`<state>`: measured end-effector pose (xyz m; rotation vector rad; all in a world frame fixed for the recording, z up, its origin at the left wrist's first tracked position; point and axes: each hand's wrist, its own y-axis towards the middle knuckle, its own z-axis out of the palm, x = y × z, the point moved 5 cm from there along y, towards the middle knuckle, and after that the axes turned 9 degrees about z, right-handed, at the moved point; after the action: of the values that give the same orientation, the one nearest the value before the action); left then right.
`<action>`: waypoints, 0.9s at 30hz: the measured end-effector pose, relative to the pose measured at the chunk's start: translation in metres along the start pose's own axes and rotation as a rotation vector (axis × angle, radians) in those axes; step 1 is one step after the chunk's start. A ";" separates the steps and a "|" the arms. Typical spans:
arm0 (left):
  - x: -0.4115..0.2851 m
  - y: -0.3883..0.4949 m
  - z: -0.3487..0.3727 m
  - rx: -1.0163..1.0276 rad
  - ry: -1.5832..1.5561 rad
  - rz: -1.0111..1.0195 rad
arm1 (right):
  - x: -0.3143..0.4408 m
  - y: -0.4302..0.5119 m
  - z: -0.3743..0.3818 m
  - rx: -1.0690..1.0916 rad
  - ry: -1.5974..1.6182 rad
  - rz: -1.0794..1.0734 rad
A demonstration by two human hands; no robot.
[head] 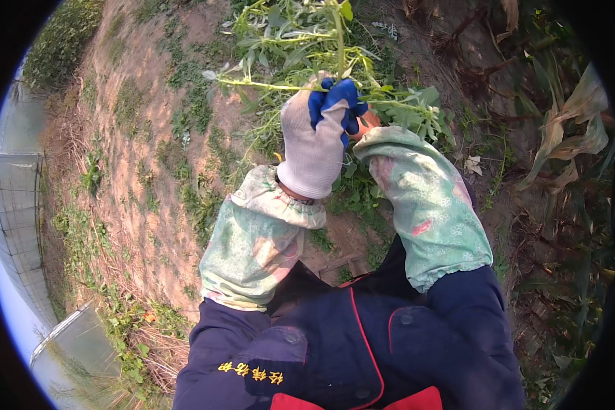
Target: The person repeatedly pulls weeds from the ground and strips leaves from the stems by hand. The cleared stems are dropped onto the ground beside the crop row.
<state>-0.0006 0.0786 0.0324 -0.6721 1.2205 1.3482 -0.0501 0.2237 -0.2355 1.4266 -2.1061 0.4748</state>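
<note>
My left hand point(315, 133) wears a white knit glove with blue-coated fingers. Its fingers are closed around the thick stem of a leafy green weed point(340, 43), whose side shoots spread out above and to both sides. Just beyond the glove, a small part of my right hand point(367, 126) shows at the sleeve cuff. The glove and leaves hide the rest of it, so whether it holds anything cannot be told. Patterned green sleeve covers point(256, 241) reach over both forearms. Beside the left wrist lies a small yellow-orange thing point(278, 157), too little visible to name.
Dry corn plants point(569, 128) stand along the right. Bare soil point(138, 154) with low weeds point(189, 113) stretches to the left. Film-covered greenhouses point(18, 200) stand at the far left, near dry stalks point(154, 353). A wooden piece point(341, 264) lies on the ground before my body.
</note>
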 end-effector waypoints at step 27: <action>-0.006 0.048 -0.072 0.049 -0.135 -0.132 | 0.150 -0.043 -0.159 0.683 1.234 0.249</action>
<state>-0.0639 0.0191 0.0294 -0.6063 1.0796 1.2299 -0.0153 0.1880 -0.0181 0.7283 -1.0847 1.7437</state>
